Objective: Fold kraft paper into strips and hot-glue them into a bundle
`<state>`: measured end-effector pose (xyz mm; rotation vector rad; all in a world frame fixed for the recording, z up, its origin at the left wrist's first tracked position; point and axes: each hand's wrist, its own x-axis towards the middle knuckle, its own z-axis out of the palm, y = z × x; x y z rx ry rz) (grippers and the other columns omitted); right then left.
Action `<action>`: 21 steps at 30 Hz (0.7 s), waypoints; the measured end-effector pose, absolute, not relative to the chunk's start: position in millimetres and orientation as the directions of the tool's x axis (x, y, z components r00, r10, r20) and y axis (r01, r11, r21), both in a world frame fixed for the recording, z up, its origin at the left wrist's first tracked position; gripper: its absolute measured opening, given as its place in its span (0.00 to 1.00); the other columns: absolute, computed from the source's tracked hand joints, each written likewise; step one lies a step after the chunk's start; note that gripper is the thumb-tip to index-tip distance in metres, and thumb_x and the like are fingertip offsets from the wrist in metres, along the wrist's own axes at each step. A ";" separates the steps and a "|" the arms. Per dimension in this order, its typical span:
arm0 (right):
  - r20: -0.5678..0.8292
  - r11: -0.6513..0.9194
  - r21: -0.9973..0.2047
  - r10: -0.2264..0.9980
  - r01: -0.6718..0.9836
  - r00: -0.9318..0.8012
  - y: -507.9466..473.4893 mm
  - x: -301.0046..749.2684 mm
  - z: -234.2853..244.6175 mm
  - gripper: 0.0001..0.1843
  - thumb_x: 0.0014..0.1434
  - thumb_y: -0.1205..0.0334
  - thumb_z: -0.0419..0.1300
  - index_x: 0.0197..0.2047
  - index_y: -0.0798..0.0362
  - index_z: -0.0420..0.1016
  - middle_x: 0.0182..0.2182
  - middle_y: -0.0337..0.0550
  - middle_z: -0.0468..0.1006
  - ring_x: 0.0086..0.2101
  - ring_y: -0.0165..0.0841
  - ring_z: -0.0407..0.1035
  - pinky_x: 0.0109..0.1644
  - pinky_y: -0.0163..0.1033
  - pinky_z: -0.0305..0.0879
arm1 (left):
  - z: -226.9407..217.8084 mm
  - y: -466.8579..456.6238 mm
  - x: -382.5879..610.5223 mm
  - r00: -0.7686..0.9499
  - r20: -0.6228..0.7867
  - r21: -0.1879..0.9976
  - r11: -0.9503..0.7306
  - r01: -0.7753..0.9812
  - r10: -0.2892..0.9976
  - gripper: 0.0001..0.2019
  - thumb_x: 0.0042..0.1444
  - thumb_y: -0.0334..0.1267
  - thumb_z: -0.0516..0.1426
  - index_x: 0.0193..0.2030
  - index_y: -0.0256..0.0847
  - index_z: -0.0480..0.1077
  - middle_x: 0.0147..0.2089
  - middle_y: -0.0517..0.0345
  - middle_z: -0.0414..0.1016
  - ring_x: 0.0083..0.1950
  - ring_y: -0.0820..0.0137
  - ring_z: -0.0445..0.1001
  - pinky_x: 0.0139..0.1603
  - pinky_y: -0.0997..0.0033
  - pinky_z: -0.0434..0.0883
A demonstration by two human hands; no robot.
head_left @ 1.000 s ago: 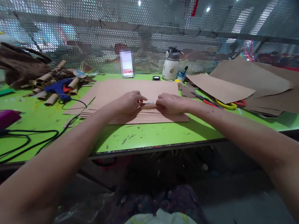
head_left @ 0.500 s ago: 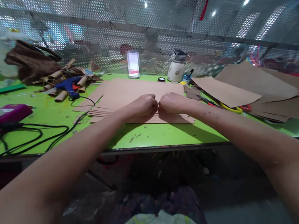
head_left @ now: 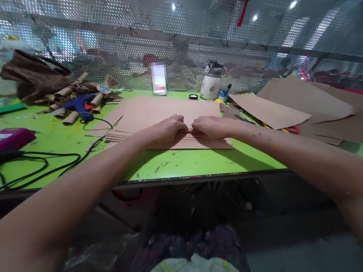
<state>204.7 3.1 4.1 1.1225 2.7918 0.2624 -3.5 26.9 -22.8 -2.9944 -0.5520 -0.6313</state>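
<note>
resting on brown sheets (head_left: 168, 109), both hands (head_left: 170, 129) curled, close together

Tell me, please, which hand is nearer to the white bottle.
Right: the right hand is at the paper stack, in front of the white bottle; the left hand is also there, but farther left.

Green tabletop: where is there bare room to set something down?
On the green tabletop, a specked front strip shows bare between the paper stack and the near edge; another patch lies between the purple box and the blue glue gun. Crowded: loose brown sheets at right, brown cloth and rolls at back left.
</note>
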 end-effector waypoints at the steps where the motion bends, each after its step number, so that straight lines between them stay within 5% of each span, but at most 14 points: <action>1: -0.043 0.714 0.201 0.691 0.671 -0.722 4.1 206.9 2.2 0.09 0.62 0.60 0.50 0.37 0.56 0.68 0.33 0.50 0.74 0.30 0.36 0.65 0.31 0.38 0.53 | -22.8 27.4 -3.6 0.854 0.395 0.046 -0.936 0.349 0.338 0.12 0.59 0.34 0.48 0.30 0.37 0.71 0.31 0.53 0.64 0.34 0.70 0.63 0.36 0.72 0.60; 6: -0.008 0.745 0.146 0.659 0.651 -0.752 8.5 220.1 -8.2 0.04 0.59 0.65 0.53 0.38 0.54 0.66 0.35 0.47 0.71 0.36 0.37 0.62 0.35 0.38 0.55 | -20.1 27.6 -4.1 0.866 0.358 0.078 -0.936 0.344 0.349 0.13 0.60 0.34 0.47 0.31 0.36 0.71 0.32 0.53 0.64 0.34 0.71 0.63 0.37 0.72 0.60; 18: 0.083 0.684 0.165 0.708 0.710 -0.701 2.2 244.3 -12.4 0.09 0.53 0.72 0.54 0.38 0.56 0.71 0.34 0.49 0.72 0.37 0.38 0.63 0.39 0.39 0.59 | -15.7 25.0 -7.3 0.862 0.347 0.061 -0.926 0.372 0.369 0.12 0.58 0.33 0.48 0.30 0.37 0.72 0.32 0.52 0.65 0.34 0.70 0.63 0.37 0.71 0.60; 21: 0.190 0.589 0.000 0.793 0.808 -0.579 -4.2 251.3 -10.8 0.14 0.55 0.68 0.55 0.45 0.58 0.72 0.36 0.50 0.74 0.37 0.37 0.66 0.39 0.40 0.62 | -15.8 23.4 -7.9 0.856 0.332 0.060 -0.915 0.400 0.396 0.11 0.56 0.33 0.49 0.29 0.37 0.71 0.33 0.52 0.65 0.35 0.69 0.63 0.38 0.70 0.60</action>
